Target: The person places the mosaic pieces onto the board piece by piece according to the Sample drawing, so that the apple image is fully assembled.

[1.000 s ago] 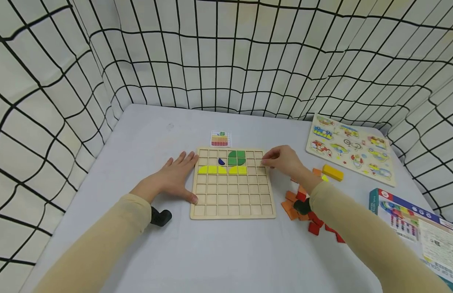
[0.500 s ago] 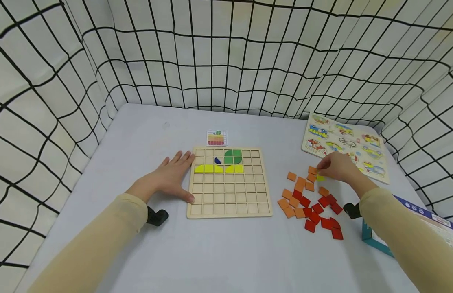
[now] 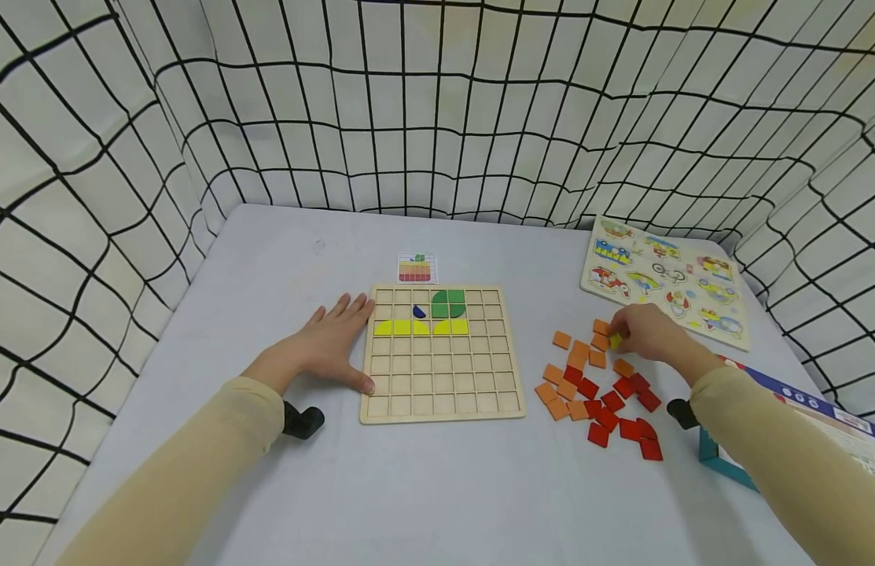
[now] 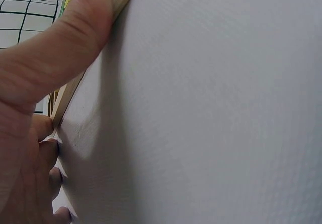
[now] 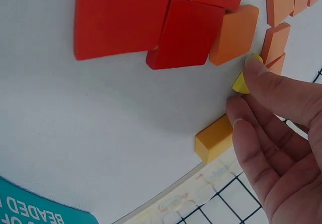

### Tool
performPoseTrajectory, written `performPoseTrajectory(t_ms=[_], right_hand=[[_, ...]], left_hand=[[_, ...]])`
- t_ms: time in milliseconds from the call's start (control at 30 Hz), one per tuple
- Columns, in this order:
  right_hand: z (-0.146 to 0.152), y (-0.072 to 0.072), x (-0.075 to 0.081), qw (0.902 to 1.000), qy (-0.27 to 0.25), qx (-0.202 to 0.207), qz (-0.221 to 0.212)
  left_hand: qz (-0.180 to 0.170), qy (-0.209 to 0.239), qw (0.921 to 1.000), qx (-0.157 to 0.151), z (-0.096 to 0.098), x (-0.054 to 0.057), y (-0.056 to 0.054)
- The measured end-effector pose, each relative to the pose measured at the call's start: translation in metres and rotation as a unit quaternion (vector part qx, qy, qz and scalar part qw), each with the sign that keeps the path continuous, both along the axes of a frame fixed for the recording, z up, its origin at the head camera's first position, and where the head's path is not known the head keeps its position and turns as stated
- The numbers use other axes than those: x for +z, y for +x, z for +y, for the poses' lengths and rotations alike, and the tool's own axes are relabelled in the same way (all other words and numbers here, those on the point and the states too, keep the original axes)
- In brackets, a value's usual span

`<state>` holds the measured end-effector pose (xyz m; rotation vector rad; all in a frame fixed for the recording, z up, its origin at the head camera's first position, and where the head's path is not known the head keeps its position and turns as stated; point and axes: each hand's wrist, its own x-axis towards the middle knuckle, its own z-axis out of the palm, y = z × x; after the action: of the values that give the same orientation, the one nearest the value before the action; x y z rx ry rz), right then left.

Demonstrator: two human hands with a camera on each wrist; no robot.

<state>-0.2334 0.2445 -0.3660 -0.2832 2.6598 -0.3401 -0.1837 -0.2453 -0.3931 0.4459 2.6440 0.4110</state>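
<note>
A wooden grid board [image 3: 437, 404] lies on the white table, with yellow, green and dark blue pieces in its upper cells. My left hand [image 3: 322, 347] is spread flat beside it, thumb and fingertips touching its left edge; the left wrist view shows the thumb [image 4: 75, 38] against the wooden rim. Over at the loose tiles, my right hand [image 3: 651, 335] pinches a small yellow tile [image 5: 240, 85] at the table surface. The thumb partly covers this tile, and some fingertips are hidden. Orange tiles [image 3: 580, 353] and red tiles [image 3: 607, 418] lie close by.
A small pattern card [image 3: 417, 268] lies behind the board. At the back right is a vehicle picture puzzle [image 3: 667, 275]. A yellow block [image 5: 215, 137] lies near the right hand. A teal-edged box [image 3: 727, 464] sits under the right forearm. Black netting surrounds the table.
My right hand has gone from the board's right edge out to the loose tiles, and its fingers have closed in on the yellow tile. The left hand stays at the board.
</note>
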Motion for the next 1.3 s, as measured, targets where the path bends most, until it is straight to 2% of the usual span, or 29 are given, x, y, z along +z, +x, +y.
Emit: performPoseTrajectory(t_ms=[267, 500, 600, 700, 833, 933, 1100, 1300], right_hand=[[-0.003, 0.002, 0.002, 0.9996, 0.026, 0.006, -0.007], [-0.002, 0.002, 0.004, 0.9998, 0.014, -0.009, -0.008], [-0.010, 0.000, 0.009, 0.9994, -0.017, -0.029, 0.012], [-0.028, -0.003, 0.012, 0.9956, -0.078, -0.047, 0.023], [-0.059, -0.006, 0.008, 0.9838, -0.168, -0.064, 0.006], [-0.083, -0.007, 0.001, 0.9733, -0.215, -0.081, -0.009], [-0.118, -0.006, -0.010, 0.9654, -0.241, -0.099, -0.009], [-0.151, -0.005, -0.019, 0.9634, -0.249, -0.099, -0.001]], left_hand=[[0.002, 0.002, 1.0000, 0.000, -0.001, -0.002, 0.000], [-0.002, 0.003, 1.0000, 0.001, 0.000, 0.000, 0.000], [-0.001, 0.002, 1.0000, 0.001, 0.000, 0.001, 0.001], [0.000, 0.000, 1.0000, 0.003, 0.000, 0.000, 0.001], [0.000, 0.000, 1.0000, 0.004, 0.000, -0.001, 0.001], [0.000, 0.000, 1.0000, 0.005, 0.000, -0.003, 0.001], [-0.001, -0.001, 1.0000, 0.007, 0.001, -0.004, 0.002], [0.001, -0.002, 1.0000, 0.008, 0.000, -0.003, 0.001]])
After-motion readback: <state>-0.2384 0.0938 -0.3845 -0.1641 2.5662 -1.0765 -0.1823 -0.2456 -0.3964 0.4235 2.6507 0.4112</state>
